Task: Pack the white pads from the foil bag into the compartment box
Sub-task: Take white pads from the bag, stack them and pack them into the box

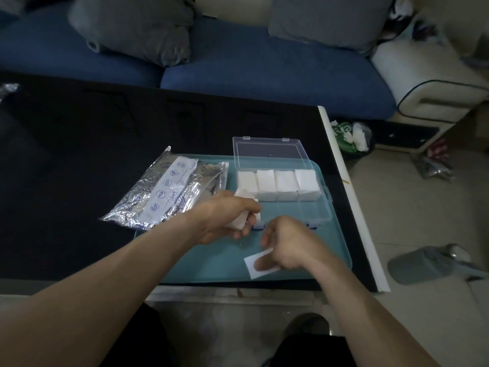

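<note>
Head view: at the centre of the frame the left hand (227,218) grasps a bunch of white pads (242,221) just before the open clear box (281,178), whose far row is full of pads. The right hand (287,245) pinches one pad (258,266) on the teal tray (201,260). The foil bag (164,192) lies left of the box.

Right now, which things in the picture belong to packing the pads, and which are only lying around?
Part of the job:
foil bag
compartment box
pads in the left hand
single pad under the right hand
teal tray

Just lying about:
grey cushions
bin beside the table
slipper on the floor
</note>
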`<state>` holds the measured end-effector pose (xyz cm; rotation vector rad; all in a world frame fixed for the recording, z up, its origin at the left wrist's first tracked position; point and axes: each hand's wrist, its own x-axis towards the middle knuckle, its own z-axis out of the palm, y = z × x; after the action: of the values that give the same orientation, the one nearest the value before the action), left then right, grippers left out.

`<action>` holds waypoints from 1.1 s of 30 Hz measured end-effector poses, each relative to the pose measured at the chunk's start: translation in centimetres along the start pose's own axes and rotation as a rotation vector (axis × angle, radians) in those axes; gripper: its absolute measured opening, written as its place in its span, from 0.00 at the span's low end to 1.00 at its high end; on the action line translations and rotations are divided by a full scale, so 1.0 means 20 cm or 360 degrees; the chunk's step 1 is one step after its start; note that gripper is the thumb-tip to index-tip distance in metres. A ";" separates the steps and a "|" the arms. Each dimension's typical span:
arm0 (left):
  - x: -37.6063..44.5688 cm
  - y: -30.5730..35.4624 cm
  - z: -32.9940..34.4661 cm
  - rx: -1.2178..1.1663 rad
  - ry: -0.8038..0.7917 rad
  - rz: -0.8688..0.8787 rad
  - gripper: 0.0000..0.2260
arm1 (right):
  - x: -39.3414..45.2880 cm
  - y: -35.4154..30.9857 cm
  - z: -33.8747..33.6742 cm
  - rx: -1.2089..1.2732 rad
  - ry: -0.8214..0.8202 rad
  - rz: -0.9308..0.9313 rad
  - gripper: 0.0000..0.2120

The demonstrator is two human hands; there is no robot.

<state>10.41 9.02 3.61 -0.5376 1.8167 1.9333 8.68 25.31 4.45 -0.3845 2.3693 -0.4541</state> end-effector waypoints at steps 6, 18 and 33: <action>-0.04 0.05 0.00 -0.0172 -0.0419 -0.0081 0.16 | -0.11 0.02 -0.25 0.0801 0.0042 -0.0529 0.25; -0.06 0.06 -0.03 0.0027 -0.0949 -0.0153 0.27 | 0.01 -0.04 -0.17 0.0671 0.0589 -0.0634 0.31; -0.03 0.05 0.05 -0.0849 -0.0333 0.0128 0.07 | 0.07 -0.06 -0.09 0.0275 0.0551 -0.0876 0.46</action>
<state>10.31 9.88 4.73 -0.4056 1.2049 2.4360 6.60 24.09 5.45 -0.9477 2.5042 -1.0431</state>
